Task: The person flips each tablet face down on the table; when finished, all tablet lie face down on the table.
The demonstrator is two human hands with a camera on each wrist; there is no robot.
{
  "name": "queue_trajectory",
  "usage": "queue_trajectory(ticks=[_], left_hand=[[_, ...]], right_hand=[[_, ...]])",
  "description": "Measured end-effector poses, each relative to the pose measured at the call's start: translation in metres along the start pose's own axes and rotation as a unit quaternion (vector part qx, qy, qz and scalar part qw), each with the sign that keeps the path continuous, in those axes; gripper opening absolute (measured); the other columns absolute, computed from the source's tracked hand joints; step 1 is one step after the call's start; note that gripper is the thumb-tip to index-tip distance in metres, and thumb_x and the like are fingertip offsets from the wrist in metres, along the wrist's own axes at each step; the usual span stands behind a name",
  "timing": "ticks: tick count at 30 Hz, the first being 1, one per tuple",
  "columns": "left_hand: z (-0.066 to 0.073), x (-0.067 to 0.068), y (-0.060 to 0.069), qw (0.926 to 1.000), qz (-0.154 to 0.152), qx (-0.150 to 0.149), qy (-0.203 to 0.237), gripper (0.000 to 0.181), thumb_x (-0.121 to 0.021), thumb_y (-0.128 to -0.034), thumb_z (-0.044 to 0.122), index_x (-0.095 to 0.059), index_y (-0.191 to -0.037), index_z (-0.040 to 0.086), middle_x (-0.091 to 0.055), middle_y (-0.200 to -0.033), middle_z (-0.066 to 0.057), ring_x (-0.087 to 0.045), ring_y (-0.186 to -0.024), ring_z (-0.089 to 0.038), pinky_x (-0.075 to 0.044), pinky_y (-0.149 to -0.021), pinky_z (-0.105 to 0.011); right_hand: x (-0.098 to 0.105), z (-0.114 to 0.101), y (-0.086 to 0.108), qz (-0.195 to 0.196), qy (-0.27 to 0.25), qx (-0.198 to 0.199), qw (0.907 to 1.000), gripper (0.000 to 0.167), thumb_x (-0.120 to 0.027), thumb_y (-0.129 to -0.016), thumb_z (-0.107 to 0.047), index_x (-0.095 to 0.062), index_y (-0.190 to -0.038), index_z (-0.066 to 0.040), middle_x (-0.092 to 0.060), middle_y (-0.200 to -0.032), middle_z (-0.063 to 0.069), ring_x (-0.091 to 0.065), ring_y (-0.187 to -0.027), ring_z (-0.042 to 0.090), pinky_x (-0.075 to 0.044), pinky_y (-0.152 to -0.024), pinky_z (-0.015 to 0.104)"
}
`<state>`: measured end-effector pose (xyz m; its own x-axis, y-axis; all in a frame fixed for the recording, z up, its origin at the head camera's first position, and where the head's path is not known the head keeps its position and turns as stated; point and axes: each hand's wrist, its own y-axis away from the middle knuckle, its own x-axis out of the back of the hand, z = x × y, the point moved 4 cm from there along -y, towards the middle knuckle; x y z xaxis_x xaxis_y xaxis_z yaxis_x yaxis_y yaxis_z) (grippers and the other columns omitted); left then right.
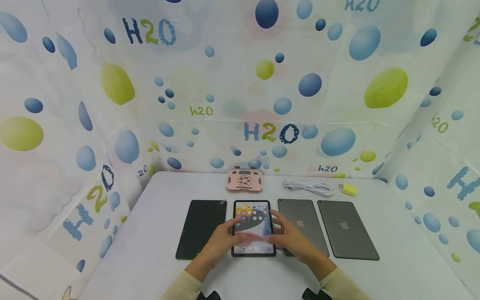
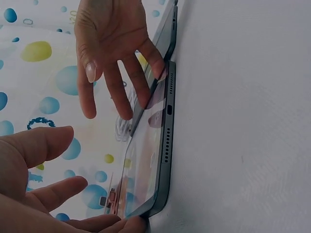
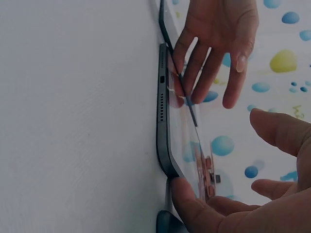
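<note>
A tablet [image 1: 253, 225] with its screen lit, showing app icons, lies on the white table between both hands. My left hand [image 1: 220, 241] is at its left side, its fingers loosely spread. In the left wrist view, the lower fingers reach the tablet's corner [image 2: 154, 206]. Along the right side, my right hand [image 1: 293, 238] has its fingers relaxed and apart, and in the right wrist view a fingertip touches the near corner. Neither hand curls round the tablet. The tablet's port edge [image 3: 162, 97] faces the wrist cameras.
A black tablet [image 1: 200, 229] lies face-up to the left. Two grey tablets, one nearer [image 1: 308, 221] and one farther right [image 1: 350, 233], lie backs up. Behind are a pink stand-like device [image 1: 244, 181], a coiled white cable [image 1: 313, 186] and a yellow plug adapter [image 1: 348, 189]. Patterned curtains surround the table.
</note>
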<state>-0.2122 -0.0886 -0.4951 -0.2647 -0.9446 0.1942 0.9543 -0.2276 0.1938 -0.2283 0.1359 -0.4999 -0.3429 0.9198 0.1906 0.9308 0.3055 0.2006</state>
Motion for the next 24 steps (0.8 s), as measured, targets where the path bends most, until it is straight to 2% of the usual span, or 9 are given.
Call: queue_trajectory(ticks=[6,10,15,17,22,24], left_hand=[[-0.0003,-0.0018,-0.0011,1.0000,0.001,-0.004,-0.007,0.067,-0.072,-0.0858,0.009,-0.050,-0.149,0.006,-0.046,-0.150,-0.026,-0.047,-0.129,-0.038,-0.044,-0.107,-0.057],[0.0001,-0.0011,-0.0014,0.9999,-0.005,-0.009,-0.004,0.067,-0.074,-0.0866,0.010,-0.050,-0.149,0.006,-0.049,-0.146,-0.026,-0.051,-0.122,-0.034,-0.046,-0.105,-0.054],[0.0016,-0.0007,-0.0015,0.9999,-0.009,-0.010,0.002,0.069,-0.076,-0.0862,0.012,-0.049,-0.150,0.006,-0.044,-0.151,-0.028,-0.047,-0.129,-0.038,-0.041,-0.109,-0.060],[0.0020,-0.0009,-0.0012,0.9999,-0.010,-0.009,0.006,0.070,-0.076,-0.0861,0.011,-0.049,-0.151,0.007,-0.045,-0.150,-0.028,-0.049,-0.127,-0.037,-0.044,-0.107,-0.057],[0.0030,-0.0011,-0.0013,0.9998,-0.019,-0.006,0.007,0.071,-0.076,-0.0881,0.013,-0.047,-0.152,0.009,-0.049,-0.145,-0.025,-0.057,-0.110,-0.030,-0.054,-0.090,-0.040],[0.0035,-0.0010,-0.0016,0.9998,-0.020,-0.002,-0.004,0.071,-0.076,-0.0889,0.015,-0.047,-0.153,0.010,-0.047,-0.147,-0.025,-0.055,-0.112,-0.030,-0.053,-0.090,-0.040]], right_hand=[[-0.0002,0.0003,0.0006,0.025,-0.012,-0.002,0.9996,0.091,-0.080,-0.083,-0.011,-0.032,-0.160,-0.015,-0.030,-0.160,0.030,-0.043,-0.136,0.054,-0.057,-0.086,0.056],[0.0017,-0.0014,0.0025,0.047,-0.014,-0.001,0.9988,0.086,-0.079,-0.083,-0.011,-0.036,-0.158,-0.015,-0.029,-0.159,0.033,-0.043,-0.136,0.056,-0.057,-0.089,0.056],[0.0039,-0.0034,0.0042,0.056,-0.015,-0.007,0.9983,0.084,-0.078,-0.084,-0.012,-0.037,-0.157,-0.014,-0.036,-0.156,0.032,-0.043,-0.136,0.056,-0.056,-0.092,0.055],[0.0042,-0.0035,0.0048,0.056,-0.020,-0.008,0.9982,0.083,-0.078,-0.085,-0.012,-0.037,-0.157,-0.014,-0.039,-0.154,0.031,-0.044,-0.135,0.054,-0.056,-0.092,0.053],[0.0055,-0.0061,0.0070,0.056,-0.036,0.002,0.9978,0.081,-0.077,-0.087,-0.013,-0.037,-0.157,-0.013,-0.043,-0.152,0.029,-0.046,-0.136,0.051,-0.057,-0.092,0.051],[0.0062,-0.0079,0.0074,0.055,-0.041,0.007,0.9976,0.080,-0.077,-0.088,-0.013,-0.037,-0.157,-0.013,-0.043,-0.153,0.028,-0.048,-0.134,0.049,-0.057,-0.092,0.050]])
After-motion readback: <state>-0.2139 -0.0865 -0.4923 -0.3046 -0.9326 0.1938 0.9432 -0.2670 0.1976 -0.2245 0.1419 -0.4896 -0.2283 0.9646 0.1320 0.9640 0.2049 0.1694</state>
